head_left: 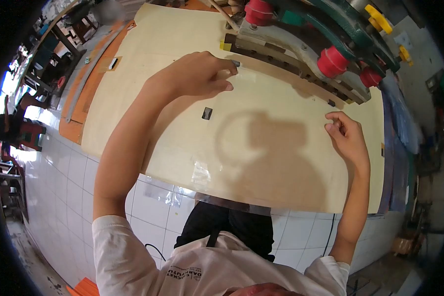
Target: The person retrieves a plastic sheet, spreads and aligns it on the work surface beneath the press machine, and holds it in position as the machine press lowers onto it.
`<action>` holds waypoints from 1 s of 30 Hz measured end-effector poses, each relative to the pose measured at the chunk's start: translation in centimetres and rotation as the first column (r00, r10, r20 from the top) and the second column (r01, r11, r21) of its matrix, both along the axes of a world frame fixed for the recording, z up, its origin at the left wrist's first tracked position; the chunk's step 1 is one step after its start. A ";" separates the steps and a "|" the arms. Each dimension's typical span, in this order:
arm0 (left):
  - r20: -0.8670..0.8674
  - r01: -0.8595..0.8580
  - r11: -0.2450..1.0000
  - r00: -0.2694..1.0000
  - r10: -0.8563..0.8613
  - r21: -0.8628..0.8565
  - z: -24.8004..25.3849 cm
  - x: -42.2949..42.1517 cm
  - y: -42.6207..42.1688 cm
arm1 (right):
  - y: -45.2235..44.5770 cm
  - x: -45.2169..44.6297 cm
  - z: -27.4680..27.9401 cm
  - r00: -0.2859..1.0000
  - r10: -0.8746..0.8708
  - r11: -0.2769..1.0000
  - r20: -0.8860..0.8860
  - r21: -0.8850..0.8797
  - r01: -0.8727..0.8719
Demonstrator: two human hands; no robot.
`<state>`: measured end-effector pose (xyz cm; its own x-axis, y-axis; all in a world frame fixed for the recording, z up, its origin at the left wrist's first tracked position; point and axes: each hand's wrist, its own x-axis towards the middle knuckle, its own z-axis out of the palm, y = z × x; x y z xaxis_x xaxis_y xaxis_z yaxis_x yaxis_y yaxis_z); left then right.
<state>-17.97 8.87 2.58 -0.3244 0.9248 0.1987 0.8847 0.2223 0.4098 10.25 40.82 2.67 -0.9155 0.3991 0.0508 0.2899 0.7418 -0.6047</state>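
My left hand (200,74) is over the pale yellow sheet (177,143), index finger bent and thumb apart from it. The index fingertip touches a small dark grey piece (236,63) by the machine's front edge. A small dark rectangular piece (207,114) lies on the sheet, nearer my body. On the right, my right hand (348,138) hovers above the sheet with loosely curled fingers, a gap between thumb and index tip. Just beyond it a small black block (331,103) rests near the machine's long bar (291,61).
A green machine (325,29) with red cylindrical parts (333,62) and yellow knobs (378,18) overhangs the far right of the table. Orange wooden board (79,116) and a curved metal strip (91,71) border the sheet at left. White floor tiles (59,172) lie below.
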 end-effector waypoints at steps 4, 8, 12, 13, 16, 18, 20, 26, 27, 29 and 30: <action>0.036 -0.020 0.999 0.999 0.022 -0.043 0.5 0.3 0.0 | -0.1 0.0 0.1 1.000 -0.002 1.000 0.006 -0.006 0.002; 0.020 -0.006 0.999 1.000 0.007 -0.031 0.3 0.2 0.0 | 0.1 0.1 -0.2 1.000 0.014 1.000 -0.026 -0.009 -0.015; 0.016 -0.017 0.999 1.000 0.018 -0.033 0.3 0.2 0.0 | 0.1 0.1 -0.1 1.000 0.010 1.000 -0.017 -0.009 -0.010; 0.028 -0.033 0.998 0.999 0.034 -0.054 0.4 0.3 0.0 | 0.1 0.1 -0.1 1.000 0.009 1.000 -0.020 -0.009 -0.009; 0.025 -0.005 0.999 1.000 0.006 -0.052 0.3 -0.1 0.0 | 0.0 0.1 0.0 1.000 0.004 1.000 -0.020 -0.023 -0.005; 0.033 0.006 0.999 0.999 -0.004 -0.039 0.0 -0.4 0.0 | 0.0 0.2 0.1 0.999 0.028 1.000 -0.026 0.007 -0.027; 0.041 0.017 1.000 0.999 -0.016 -0.025 -0.2 -0.5 0.0 | -0.2 0.2 0.1 0.999 0.027 1.000 -0.033 0.005 -0.027; 0.067 -0.007 0.997 0.998 0.012 -0.081 0.5 -0.1 0.0 | -0.2 0.2 0.3 0.999 0.029 1.000 -0.030 0.008 -0.029; 0.058 -0.009 0.997 0.998 0.014 -0.077 0.5 -0.1 0.0 | -0.3 0.2 0.3 0.999 0.022 1.000 -0.025 -0.001 -0.022; 0.048 -0.011 0.997 0.999 0.014 -0.073 0.5 0.0 0.0 | -0.4 0.2 0.3 1.000 0.019 1.000 -0.025 -0.002 -0.019; 0.057 -0.009 0.997 0.998 0.013 -0.075 0.5 0.0 0.0 | -0.4 0.2 0.3 1.000 0.016 1.000 -0.022 -0.003 -0.016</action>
<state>-17.99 8.92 3.07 -0.3438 0.9326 0.1098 0.8575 0.2641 0.4415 10.44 40.44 2.98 -0.9205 0.3844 0.0700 0.2643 0.7445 -0.6130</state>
